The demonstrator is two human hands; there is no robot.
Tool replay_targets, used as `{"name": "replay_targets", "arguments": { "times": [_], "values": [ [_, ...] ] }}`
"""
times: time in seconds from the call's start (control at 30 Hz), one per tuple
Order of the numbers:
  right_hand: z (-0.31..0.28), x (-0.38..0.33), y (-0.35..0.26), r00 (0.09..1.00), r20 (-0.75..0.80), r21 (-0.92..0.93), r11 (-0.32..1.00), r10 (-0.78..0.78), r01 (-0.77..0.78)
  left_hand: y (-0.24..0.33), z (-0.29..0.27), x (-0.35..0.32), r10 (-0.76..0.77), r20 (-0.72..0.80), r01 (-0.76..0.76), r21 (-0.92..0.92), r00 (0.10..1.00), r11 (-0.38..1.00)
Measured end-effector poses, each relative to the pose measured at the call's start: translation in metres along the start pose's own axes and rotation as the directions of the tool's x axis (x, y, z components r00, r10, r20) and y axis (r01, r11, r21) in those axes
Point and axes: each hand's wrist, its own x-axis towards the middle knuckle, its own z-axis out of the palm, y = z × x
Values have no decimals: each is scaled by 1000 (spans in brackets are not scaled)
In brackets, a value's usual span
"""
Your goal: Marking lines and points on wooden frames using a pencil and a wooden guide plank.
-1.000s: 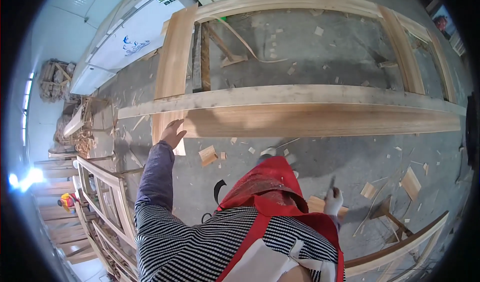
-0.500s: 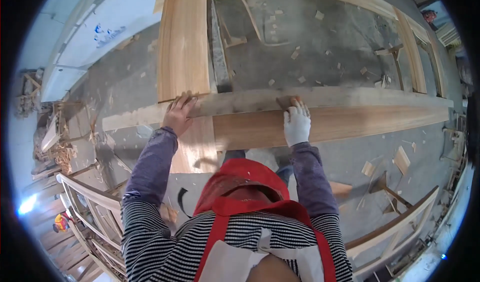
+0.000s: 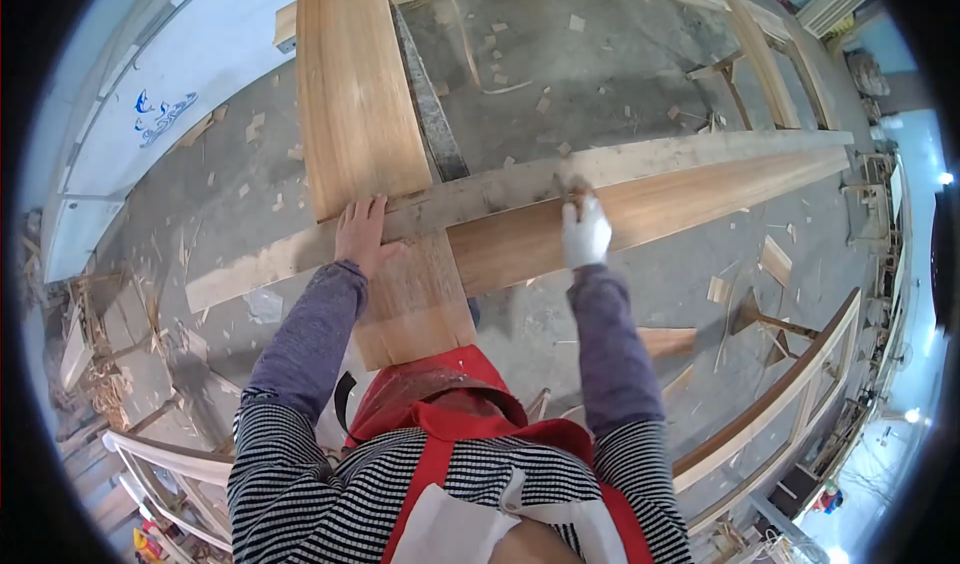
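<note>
My bare left hand (image 3: pixel 362 234) lies spread across the left part of the long pale strip (image 3: pixel 510 186), thumb out over its near edge, pressing rather than gripping. My gloved right hand (image 3: pixel 586 232), further right at that edge, is curled with its fingers close together; blur keeps me from telling what small dark thing, if any, it pinches. A wide board (image 3: pixel 360 94) reaches away beyond the strip, a shorter wooden panel (image 3: pixel 412 299) comes out on my side, and a long brown board (image 3: pixel 690 196) runs along its near edge. I judge the strip could skew if my left palm presses too lightly while the right pushes, since its left end juts past the boards. Leaning in, my red apron (image 3: pixel 440 394) might nudge the panel. Right of and nearer than the strip, offcuts (image 3: pixel 775 261) and a small wooden stand (image 3: pixel 778 326) could catch my feet.
</note>
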Motion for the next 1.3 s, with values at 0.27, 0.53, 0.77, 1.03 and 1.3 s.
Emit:
{"name": "replay_targets", "arguments": {
  "times": [0.27,0.53,0.77,1.03,1.3],
  "values": [
    [42,-180,-83,951,-228,428,899,207,-93,-4,8,-6,53,-72,-47,80,996,996],
    [25,-231,-142,922,-26,580,757,387,-301,-4,1,-9,74,-18,-71,123,997,990],
    [42,-218,-192,796,16,577,644,605,-501,-35,-57,18,404,405,-538,309,820,784],
    [151,-144,-235,458,-142,601,444,878,-665,-109,-42,48,994,105,-911,411,33,-13],
    [147,-79,-273,340,-327,261,431,881,-864,-108,-47,42,777,570,-957,254,267,142]
  ]
}}
